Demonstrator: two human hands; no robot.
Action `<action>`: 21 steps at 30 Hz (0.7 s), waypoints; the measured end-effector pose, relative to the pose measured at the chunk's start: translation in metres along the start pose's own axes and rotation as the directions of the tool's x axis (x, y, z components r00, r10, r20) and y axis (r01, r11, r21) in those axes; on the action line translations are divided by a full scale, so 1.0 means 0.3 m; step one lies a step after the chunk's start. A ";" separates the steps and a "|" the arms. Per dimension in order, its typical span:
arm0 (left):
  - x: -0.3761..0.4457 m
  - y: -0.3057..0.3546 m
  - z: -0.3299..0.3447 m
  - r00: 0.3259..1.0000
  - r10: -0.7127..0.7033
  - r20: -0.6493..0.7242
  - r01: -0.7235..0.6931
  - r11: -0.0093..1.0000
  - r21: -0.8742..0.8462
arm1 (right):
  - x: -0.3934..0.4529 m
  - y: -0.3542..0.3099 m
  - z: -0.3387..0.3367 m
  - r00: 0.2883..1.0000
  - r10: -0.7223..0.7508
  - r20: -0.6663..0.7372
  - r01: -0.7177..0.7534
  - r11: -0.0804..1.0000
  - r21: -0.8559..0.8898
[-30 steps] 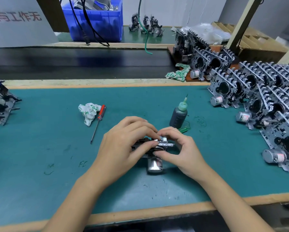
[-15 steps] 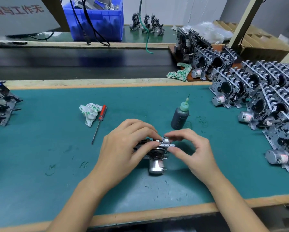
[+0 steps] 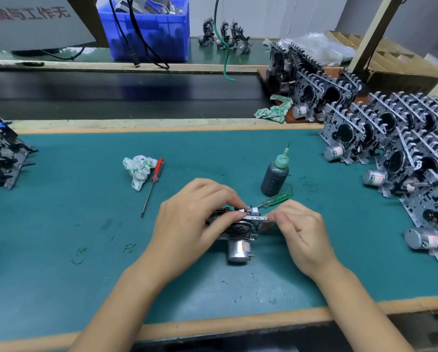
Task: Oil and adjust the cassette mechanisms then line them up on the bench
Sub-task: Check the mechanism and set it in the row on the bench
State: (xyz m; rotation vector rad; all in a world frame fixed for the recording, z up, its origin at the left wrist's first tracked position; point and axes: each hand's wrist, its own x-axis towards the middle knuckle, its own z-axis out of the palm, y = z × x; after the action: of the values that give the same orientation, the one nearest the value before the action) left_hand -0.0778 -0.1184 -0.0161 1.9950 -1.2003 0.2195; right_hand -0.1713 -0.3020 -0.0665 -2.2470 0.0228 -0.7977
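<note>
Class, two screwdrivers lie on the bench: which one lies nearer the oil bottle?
The green-handled screwdriver, just beside the oil bottle; the red-handled screwdriver lies farther left, by the rag.

My left hand (image 3: pixel 187 219) grips the mechanism (image 3: pixel 238 235) on the mat (image 3: pixel 60 224); my right hand (image 3: pixel 299 229) pinches its end at 3 o'clock. Oil bottle (image 3: pixel 275 176) stands at 1 o'clock, with a green screwdriver (image 3: pixel 276 199) between. Finished mechanisms (image 3: pixel 403 148) are lined up at 2 o'clock.

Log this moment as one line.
left hand: grips cassette mechanism | right hand: pinches its metal edge | oil bottle: upright, untouched | stage: adjusting, not yet lined up
</note>
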 end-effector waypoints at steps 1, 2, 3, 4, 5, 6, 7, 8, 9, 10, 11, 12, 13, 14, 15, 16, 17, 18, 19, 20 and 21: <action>0.001 0.002 -0.002 1.000 -0.004 0.004 0.004 1.000 -0.003 | -0.001 0.002 0.002 1.000 -0.006 0.000 0.006 1.000 -0.008; 0.001 0.005 -0.004 1.000 -0.009 0.009 0.009 1.000 -0.001 | -0.004 0.004 0.006 1.000 -0.010 0.008 0.010 1.000 -0.020; 0.003 0.008 -0.006 1.000 -0.014 0.017 0.014 1.000 0.001 | -0.004 0.003 0.009 1.000 -0.002 0.018 0.002 1.000 -0.026; 0.003 0.011 -0.008 0.999 -0.018 0.027 0.019 1.000 -0.003 | -0.003 0.000 0.008 1.000 0.015 0.028 -0.015 1.000 -0.020; 0.004 0.011 -0.013 0.999 -0.022 0.041 0.022 1.000 -0.019 | -0.001 -0.005 0.004 0.999 0.025 0.026 -0.025 1.000 -0.013; 0.002 0.010 -0.020 0.998 -0.023 0.059 0.026 0.999 -0.043 | 0.002 -0.013 -0.001 1.000 0.021 0.009 -0.021 1.000 -0.012; -0.001 0.006 -0.031 0.997 -0.024 0.075 0.030 0.997 -0.069 | 0.008 -0.026 -0.007 1.000 0.006 -0.017 -0.006 1.000 -0.015; -0.006 0.001 -0.045 0.996 -0.027 0.083 0.033 0.996 -0.081 | 0.016 -0.041 -0.012 0.999 -0.007 -0.039 0.007 1.000 -0.018; -0.012 -0.007 -0.060 0.996 -0.031 0.078 0.036 0.997 -0.066 | 0.029 -0.060 -0.017 0.999 -0.019 -0.042 0.018 1.000 -0.022; -0.019 -0.016 -0.076 0.997 -0.035 0.065 0.036 0.999 -0.028 | 0.047 -0.081 -0.022 0.999 -0.039 -0.019 0.038 0.999 -0.035; -0.027 -0.025 -0.091 0.998 -0.035 0.050 0.034 0.999 0.021 | 0.068 -0.104 -0.027 0.997 -0.072 0.026 0.074 0.995 -0.065; -0.034 -0.033 -0.103 0.999 -0.035 0.036 0.033 0.997 0.063 | 0.092 -0.127 -0.032 0.989 -0.114 0.092 0.123 0.987 -0.104; -0.040 -0.040 -0.112 0.999 -0.037 0.025 0.035 0.995 0.090 | 0.118 -0.148 -0.038 0.973 -0.149 0.176 0.175 0.974 -0.147; -0.044 -0.044 -0.117 0.999 -0.040 0.018 0.038 0.994 0.105 | 0.146 -0.167 -0.042 0.949 -0.163 0.269 0.219 0.957 -0.192; -0.046 -0.045 -0.118 0.999 -0.044 0.012 0.043 0.993 0.112 | 0.171 -0.182 -0.043 0.918 -0.161 0.362 0.261 0.933 -0.247; -0.047 -0.044 -0.117 0.999 -0.049 0.005 0.048 0.992 0.115 | 0.193 -0.195 -0.042 0.883 -0.158 0.441 0.312 0.900 -0.303; -0.047 -0.041 -0.114 0.998 -0.055 -0.005 0.055 0.992 0.114 | 0.208 -0.203 -0.037 0.852 -0.162 0.498 0.366 0.865 -0.343; -0.046 -0.039 -0.111 0.998 -0.059 -0.014 0.060 0.992 0.110 | 0.217 -0.208 -0.031 0.828 -0.170 0.534 0.404 0.841 -0.359; -0.044 -0.038 -0.109 0.998 -0.062 -0.018 0.064 0.993 0.102 | 0.219 -0.211 -0.029 0.813 -0.177 0.555 0.422 0.835 -0.352; -0.041 -0.037 -0.109 0.998 -0.062 -0.016 0.063 0.994 0.089 | 0.216 -0.213 -0.031 0.805 -0.183 0.565 0.425 0.842 -0.332; -0.037 -0.034 -0.109 0.998 -0.055 -0.008 0.056 0.996 0.070 | 0.209 -0.215 -0.040 0.802 -0.192 0.566 0.421 0.854 -0.307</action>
State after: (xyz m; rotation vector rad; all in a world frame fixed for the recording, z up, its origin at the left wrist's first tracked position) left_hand -0.0677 -0.0856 -0.0048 2.0846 -1.1460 0.2423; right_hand -0.1411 -0.2781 0.0156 -2.8688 -0.4988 -0.3307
